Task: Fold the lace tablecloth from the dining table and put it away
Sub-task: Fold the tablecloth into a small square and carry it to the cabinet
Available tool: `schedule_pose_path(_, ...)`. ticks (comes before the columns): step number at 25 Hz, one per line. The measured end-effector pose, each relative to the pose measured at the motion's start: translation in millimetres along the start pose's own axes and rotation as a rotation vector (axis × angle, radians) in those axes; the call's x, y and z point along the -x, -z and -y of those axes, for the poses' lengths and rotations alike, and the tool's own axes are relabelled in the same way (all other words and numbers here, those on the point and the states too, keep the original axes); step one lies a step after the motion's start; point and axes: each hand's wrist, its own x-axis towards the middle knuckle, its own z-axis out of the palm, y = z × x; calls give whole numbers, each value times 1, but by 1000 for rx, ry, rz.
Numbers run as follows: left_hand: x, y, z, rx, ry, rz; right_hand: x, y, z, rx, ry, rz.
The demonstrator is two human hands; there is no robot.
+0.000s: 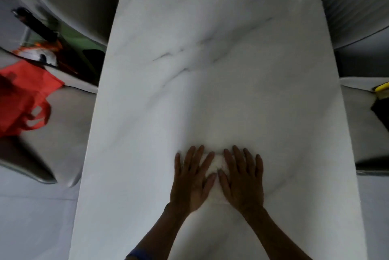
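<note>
Under both flat grips, folded lace tablecloth [215, 165] lying on marble bench [210, 70], left hand [192, 179] and right hand [242, 177] pressing it, fingers straight, thumbs nearly touching.

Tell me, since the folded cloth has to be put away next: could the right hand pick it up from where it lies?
Probably yes. The right hand already lies flat on the folded tablecloth, beside the left hand, with only bare table around it.

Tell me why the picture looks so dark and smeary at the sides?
Head view: dim light, with a shadow over the marble table above the hands; the red bag and chairs at the edges are smeared by motion blur; the wide lens bends the table's edges; the left hand and right hand look sharper, flat on the white cloth.
</note>
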Motion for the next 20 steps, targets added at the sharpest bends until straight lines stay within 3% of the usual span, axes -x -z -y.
schedule_pose_path(2,1,13,-9,137,257,-19,-2,6,1,-31,15,-35)
schedule_pose_path(4,10,25,-29,279,642,-87,3,15,2,-156,-126,-49)
schedule_pose_path(6,18,33,-42,398,902,-43,13,26,0,-496,-567,-49)
schedule_pose_path(7,21,39,-44,574,1019,-11,20,32,-4,-692,-792,-10)
schedule_pose_path(10,45,59,-47,1179,1246,-39,33,46,-25,-1191,-1096,167)
schedule_pose_path(12,75,75,-52,1231,1277,-83,40,62,-23,-1333,-1065,303)
schedule_pose_path(17,163,146,-48,1290,1373,-327,59,129,50,-1603,-650,513)
schedule_pose_path(20,230,204,-41,1419,1269,-519,71,164,117,-1647,-374,664)
